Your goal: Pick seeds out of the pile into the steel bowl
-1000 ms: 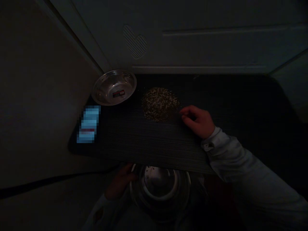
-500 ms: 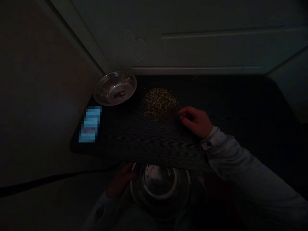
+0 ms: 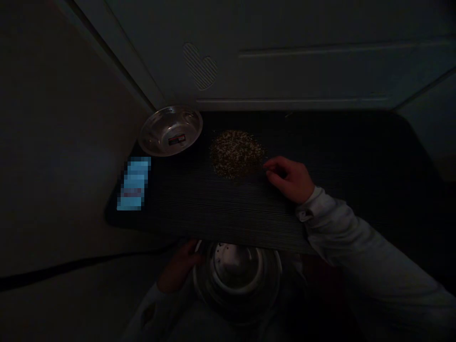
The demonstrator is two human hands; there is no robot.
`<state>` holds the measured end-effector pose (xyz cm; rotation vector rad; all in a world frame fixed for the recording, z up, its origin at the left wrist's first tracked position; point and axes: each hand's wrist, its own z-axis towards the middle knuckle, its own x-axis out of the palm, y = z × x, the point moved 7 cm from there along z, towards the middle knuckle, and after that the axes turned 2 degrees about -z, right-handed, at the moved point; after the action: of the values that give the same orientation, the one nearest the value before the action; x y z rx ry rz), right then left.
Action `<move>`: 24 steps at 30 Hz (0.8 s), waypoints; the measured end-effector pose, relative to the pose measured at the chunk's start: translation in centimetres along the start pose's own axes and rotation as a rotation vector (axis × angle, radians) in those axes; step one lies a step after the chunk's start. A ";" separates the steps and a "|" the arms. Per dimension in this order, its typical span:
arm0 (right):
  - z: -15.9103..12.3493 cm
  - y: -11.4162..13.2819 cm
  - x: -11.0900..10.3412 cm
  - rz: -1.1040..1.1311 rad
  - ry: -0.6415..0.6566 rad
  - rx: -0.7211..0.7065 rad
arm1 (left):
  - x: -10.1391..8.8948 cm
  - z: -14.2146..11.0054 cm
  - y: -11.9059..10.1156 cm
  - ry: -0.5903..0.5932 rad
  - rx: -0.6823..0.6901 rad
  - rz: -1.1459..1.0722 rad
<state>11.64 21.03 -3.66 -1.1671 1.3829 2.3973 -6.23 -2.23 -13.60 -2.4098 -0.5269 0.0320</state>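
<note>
A round patch of small mixed light and dark grains [image 3: 235, 154] is spread on the dark table. My right hand [image 3: 290, 180] is at its right edge, fingers curled and the thumb tip close to the forefinger in a pinch. Whether a grain sits between those tips is too dark to see. Below the table's front edge, a shiny metal bowl [image 3: 237, 285] rests at my lap. My left hand [image 3: 180, 266] grips its left rim, with part of the fingers lost in shadow.
Another metal bowl [image 3: 170, 130], with a dark label inside, stands at the table's back left. In front of it lies a lit, pixelated phone [image 3: 133, 184]. Behind the dark table [image 3: 221, 213] rises a pale panel [image 3: 302, 76] with a striped heart. A dark strap [image 3: 89, 261] runs at lower left.
</note>
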 end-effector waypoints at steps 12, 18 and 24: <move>0.0 0.3 0.3 0.025 0.043 -0.018 | 0.0 -0.1 0.1 -0.035 -0.014 -0.019; -0.1 0.6 0.6 0.028 0.068 -0.040 | 0.1 -0.1 0.0 -0.027 0.001 -0.035; -0.1 0.6 0.4 -0.005 0.014 -0.044 | -0.1 0.0 0.2 -0.040 -0.020 -0.012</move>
<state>11.17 20.55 -3.55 -1.1979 1.3364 2.4325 -6.26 -2.41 -13.70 -2.4301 -0.5623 0.0697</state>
